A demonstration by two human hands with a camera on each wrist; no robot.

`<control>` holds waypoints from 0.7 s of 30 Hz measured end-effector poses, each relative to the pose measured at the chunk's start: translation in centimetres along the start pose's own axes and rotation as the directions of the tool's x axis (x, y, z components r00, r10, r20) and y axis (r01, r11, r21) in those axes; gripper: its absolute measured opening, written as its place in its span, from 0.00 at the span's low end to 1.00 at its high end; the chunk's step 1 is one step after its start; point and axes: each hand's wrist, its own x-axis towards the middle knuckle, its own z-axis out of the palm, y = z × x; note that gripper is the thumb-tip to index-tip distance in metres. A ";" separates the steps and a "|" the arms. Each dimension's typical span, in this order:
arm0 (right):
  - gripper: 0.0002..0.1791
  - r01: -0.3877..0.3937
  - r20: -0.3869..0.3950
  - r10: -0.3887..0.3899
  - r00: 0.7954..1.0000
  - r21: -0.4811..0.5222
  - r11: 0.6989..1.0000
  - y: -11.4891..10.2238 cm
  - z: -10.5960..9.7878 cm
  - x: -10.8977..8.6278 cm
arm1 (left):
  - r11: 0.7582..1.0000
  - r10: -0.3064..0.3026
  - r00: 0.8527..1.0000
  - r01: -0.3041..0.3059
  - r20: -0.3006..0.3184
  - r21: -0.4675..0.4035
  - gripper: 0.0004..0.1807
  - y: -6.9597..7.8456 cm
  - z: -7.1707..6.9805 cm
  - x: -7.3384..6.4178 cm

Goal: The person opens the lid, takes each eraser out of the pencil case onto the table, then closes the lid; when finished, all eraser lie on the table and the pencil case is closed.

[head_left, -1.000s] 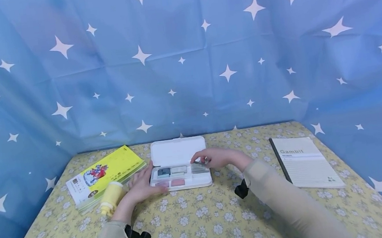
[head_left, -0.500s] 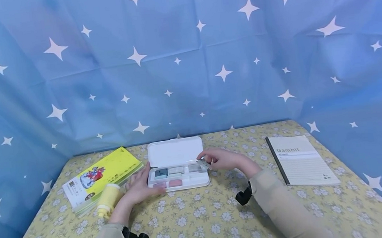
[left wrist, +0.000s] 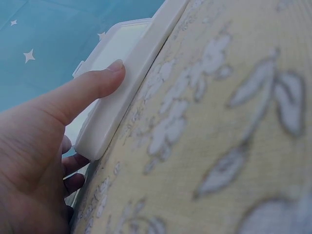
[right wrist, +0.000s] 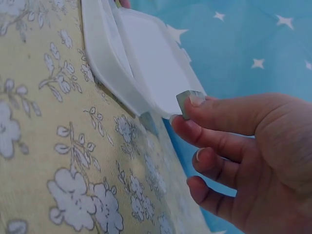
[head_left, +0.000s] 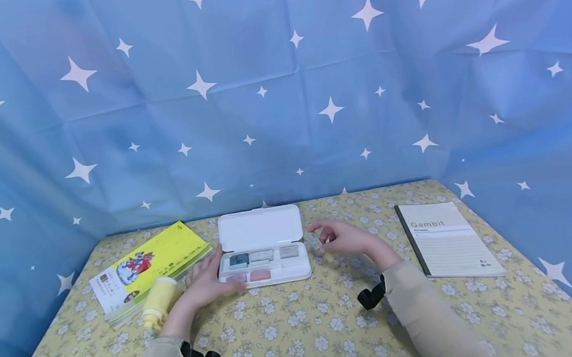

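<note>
An open white pencil case (head_left: 296,271) lies on the table, its lid (head_left: 260,228) tipped back. Inside sit several small blocks: a dark teal block (head_left: 239,259), a grey block (head_left: 289,252) and a pink block (head_left: 260,275) among them. My left hand (head_left: 206,282) holds the case at its left end; in the left wrist view its thumb (left wrist: 105,80) lies over the front wall and other fingers bend round the corner. Just off the right end, my right hand (head_left: 343,238) pinches a small grey-green block (right wrist: 182,103) between thumb and index finger.
Yellow-covered books (head_left: 167,248) lie stacked at the left, with a yellow bottle-shaped thing (head_left: 159,302) beside my left wrist. A notebook (head_left: 452,239) lies at the right. A blue star-patterned cloth (head_left: 275,85) hangs behind the flowered table (head_left: 283,343).
My right hand has lifted the small grey-green block out of the right part of the case and moved right, past its end. The left hand stays on the case; the head view shifts slightly.
</note>
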 end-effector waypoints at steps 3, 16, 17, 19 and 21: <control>0.26 -0.009 -0.024 0.010 1.000 0.026 1.000 0.2 -0.1 -0.2 | 1.000 0.000 1.000 0.000 0.001 -0.002 0.68 0.0 0.0 0.0; 0.24 -0.001 -0.059 0.000 0.998 -0.016 1.000 1.1 -0.4 -0.5 | 1.000 0.016 1.000 -0.016 -0.001 -0.005 0.68 0.2 -0.3 -0.2; 0.24 -0.004 -0.058 0.002 0.998 -0.023 1.000 1.2 -0.4 -0.5 | 1.000 0.020 1.000 -0.020 -0.001 -0.007 0.68 0.2 -0.3 -0.2; 0.24 -0.016 -0.057 0.014 0.998 -0.034 0.999 1.5 -0.3 -0.5 | 1.000 0.022 1.000 -0.022 0.001 0.000 0.68 0.0 -0.2 -0.1; 0.24 -0.029 -0.059 0.027 0.998 -0.039 0.999 1.7 -0.3 -0.4 | 1.000 0.022 1.000 -0.022 0.000 0.005 0.68 -0.1 -0.1 -0.1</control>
